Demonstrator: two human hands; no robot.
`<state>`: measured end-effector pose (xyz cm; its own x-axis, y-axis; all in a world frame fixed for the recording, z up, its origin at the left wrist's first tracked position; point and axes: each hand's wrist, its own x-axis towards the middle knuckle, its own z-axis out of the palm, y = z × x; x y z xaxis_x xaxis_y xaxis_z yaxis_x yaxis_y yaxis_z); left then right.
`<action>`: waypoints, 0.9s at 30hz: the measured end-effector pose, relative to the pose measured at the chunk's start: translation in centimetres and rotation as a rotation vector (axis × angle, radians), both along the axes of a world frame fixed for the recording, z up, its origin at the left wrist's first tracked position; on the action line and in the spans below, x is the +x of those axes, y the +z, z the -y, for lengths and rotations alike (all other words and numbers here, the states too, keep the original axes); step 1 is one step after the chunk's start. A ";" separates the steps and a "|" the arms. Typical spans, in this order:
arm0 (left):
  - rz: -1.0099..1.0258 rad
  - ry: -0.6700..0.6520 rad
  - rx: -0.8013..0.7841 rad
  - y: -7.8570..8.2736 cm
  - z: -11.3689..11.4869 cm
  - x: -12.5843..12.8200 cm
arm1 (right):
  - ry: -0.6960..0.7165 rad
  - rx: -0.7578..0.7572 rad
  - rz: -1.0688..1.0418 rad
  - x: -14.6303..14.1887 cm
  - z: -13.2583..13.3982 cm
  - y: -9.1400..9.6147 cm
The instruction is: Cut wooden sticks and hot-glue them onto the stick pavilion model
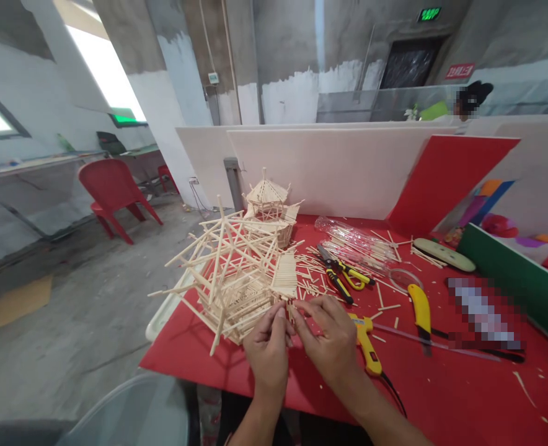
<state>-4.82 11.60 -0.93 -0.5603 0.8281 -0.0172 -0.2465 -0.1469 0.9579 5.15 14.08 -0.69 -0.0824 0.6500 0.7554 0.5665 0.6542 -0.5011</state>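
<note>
My left hand (pixel 269 337) and my right hand (pixel 330 337) meet at the near side of a stick model (pixel 227 248), an open pavilion-like frame of pale wooden sticks. Both are closed, fingertips pinched around short wooden sticks (pixel 290 311) just below a slatted stick panel (pixel 285 274) on the model. The fingers partly cover these sticks, so I cannot tell whether they are joined to the panel. Behind stands a smaller stick pavilion (pixel 268 207) with a pointed roof. A yellow hot glue gun (pixel 367 347) lies right of my right hand.
On the red tabletop (pixel 311 390) lie pliers (pixel 334 275), yellow-handled scissors (pixel 354 275), a yellow utility knife (pixel 420 313), bagged sticks (pixel 357 241) and loose offcuts. A green board (pixel 516 291) stands at right, white panels (pixel 339 173) behind. A translucent bin (pixel 134 412) is at lower left.
</note>
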 end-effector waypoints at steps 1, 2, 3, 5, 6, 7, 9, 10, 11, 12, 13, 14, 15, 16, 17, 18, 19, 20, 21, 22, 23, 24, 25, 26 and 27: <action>0.003 0.001 0.003 0.1 -0.1 0.0 | -0.011 0.000 0.003 -0.2 -0.2 -0.1; 0.004 0.004 0.006 0.2 -0.1 -0.1 | -0.022 -0.002 0.008 -0.4 -0.3 -0.2; 0.004 0.006 0.007 0.3 -0.2 -0.2 | -0.030 -0.006 0.014 -0.5 -0.4 -0.3; -0.001 0.011 0.007 0.5 -0.2 -0.2 | -0.043 -0.008 0.020 -0.7 -0.4 -0.5; -0.003 0.012 0.008 0.5 -0.2 -0.3 | -0.046 -0.007 0.018 -0.7 -0.4 -0.5; -0.004 0.009 0.008 0.5 -0.3 -0.3 | -0.046 -0.009 0.012 -0.8 -0.5 -0.5; -0.002 0.007 0.008 0.5 -0.3 -0.4 | -0.036 -0.033 -0.019 -0.9 -0.5 -0.5; -0.001 0.006 0.008 0.4 -0.3 -0.4 | -0.025 -0.061 -0.048 -1.0 -0.5 -0.5; -0.001 0.006 0.007 0.4 -0.3 -0.4 | -0.010 -0.102 -0.087 -1.1 -0.5 -0.5; -0.004 0.008 0.008 0.3 -0.3 -0.5 | 0.006 -0.149 -0.132 -1.2 -0.5 -0.4; -0.009 0.009 0.011 0.3 -0.3 -0.5 | 0.020 -0.197 -0.176 -1.4 -0.5 -0.4; -0.013 0.010 0.014 0.2 -0.3 -0.6 | 0.030 -0.239 -0.212 -1.5 -0.5 -0.3; -0.016 0.010 0.017 0.2 -0.3 -0.6 | 0.035 -0.270 -0.234 -1.5 -0.5 -0.3; -0.015 0.009 0.020 0.2 -0.3 -0.6 | 0.036 -0.289 -0.246 -1.6 -0.5 -0.2; -0.011 0.007 0.021 0.2 -0.3 -0.7 | 0.035 -0.299 -0.248 -1.7 -0.5 -0.2; -0.005 0.005 0.022 0.2 -0.3 -0.7 | 0.035 -0.303 -0.248 -1.7 -0.4 -0.2; -0.002 0.003 0.022 0.3 -0.3 -0.7 | 0.038 -0.306 -0.249 -1.8 -0.4 -0.2; -0.001 0.002 0.021 0.3 -0.4 -0.7 | 0.042 -0.310 -0.252 -1.8 -0.4 -0.2; -0.004 0.003 0.019 0.3 -0.4 -0.7 | 0.047 -0.314 -0.255 -1.8 -0.4 -0.2; -0.010 0.006 0.016 0.4 -0.4 -0.7 | 0.051 -0.318 -0.257 -1.8 -0.5 -0.2; -0.018 0.010 0.011 0.4 -0.5 -0.7 | 0.052 -0.319 -0.257 -1.8 -0.5 -0.3; -0.027 0.015 0.006 0.4 -0.5 -0.7 | 0.053 -0.319 -0.254 -1.8 -0.5 -0.3; -0.035 0.020 -0.001 0.5 -0.5 -0.7 | 0.052 -0.317 -0.249 -1.8 -0.5 -0.3; -0.043 0.023 -0.008 0.5 -0.5 -0.6 | 0.051 -0.315 -0.247 -1.8 -0.5 -0.3; -0.050 0.024 -0.014 0.6 -0.5 -0.6 | 0.050 -0.315 -0.248 -1.8 -0.6 -0.3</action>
